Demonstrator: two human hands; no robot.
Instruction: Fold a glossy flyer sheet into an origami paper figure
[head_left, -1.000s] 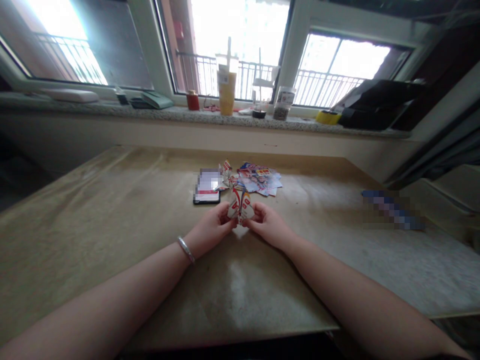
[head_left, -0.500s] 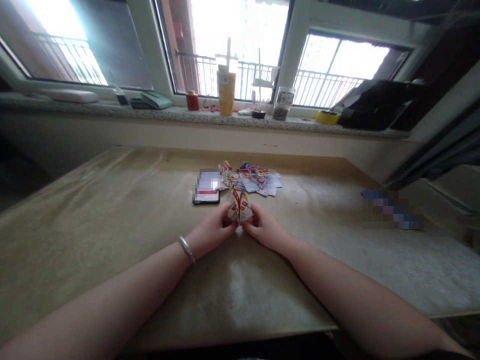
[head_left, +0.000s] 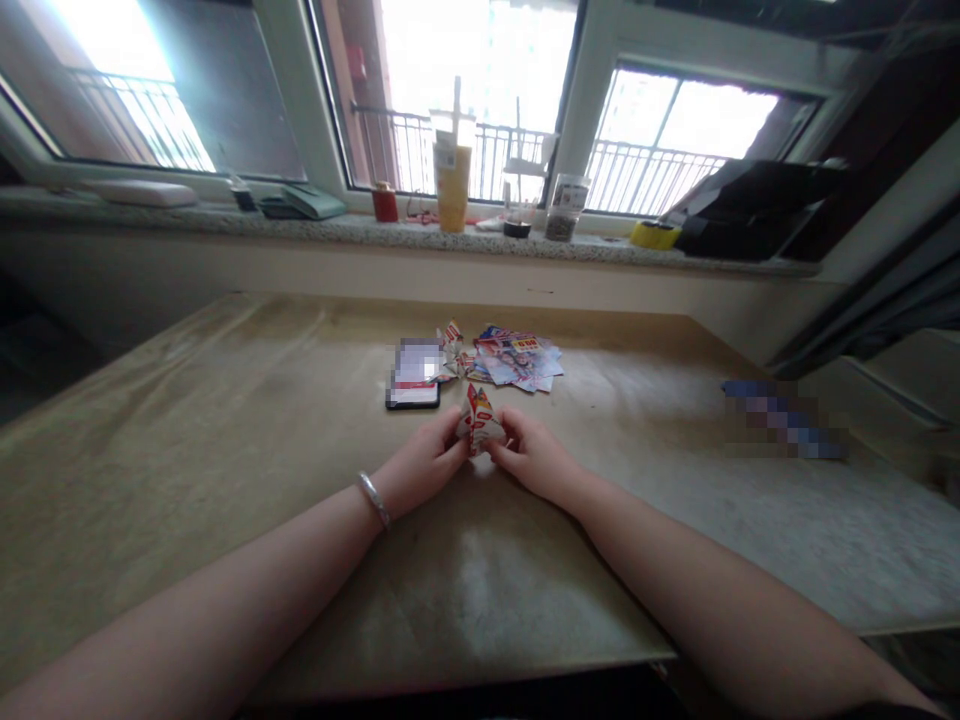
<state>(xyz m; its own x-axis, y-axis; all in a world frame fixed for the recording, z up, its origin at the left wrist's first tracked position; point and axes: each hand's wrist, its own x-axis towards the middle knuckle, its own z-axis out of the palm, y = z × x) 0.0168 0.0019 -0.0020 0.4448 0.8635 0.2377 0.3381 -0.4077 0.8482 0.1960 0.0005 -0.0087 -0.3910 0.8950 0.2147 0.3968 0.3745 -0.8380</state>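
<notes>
2-handed pinch on small folded red-white printed paper (head_left: pixel 478 420) over tan tabletop (head_left: pixel 225 420).
Gripped betw. fingertips of left hand (head_left: pixel 420 465) & right hand (head_left: pixel 534 458).

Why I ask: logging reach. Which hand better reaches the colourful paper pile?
Probably the right hand: both pinch the small folded printed paper, but the colourful paper pile lies beyond the right, the black phone beyond the left hand.

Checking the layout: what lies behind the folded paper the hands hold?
Behind the folded paper lie a phone and a pile of printed papers. The left hand and right hand cover its lower part.
</notes>
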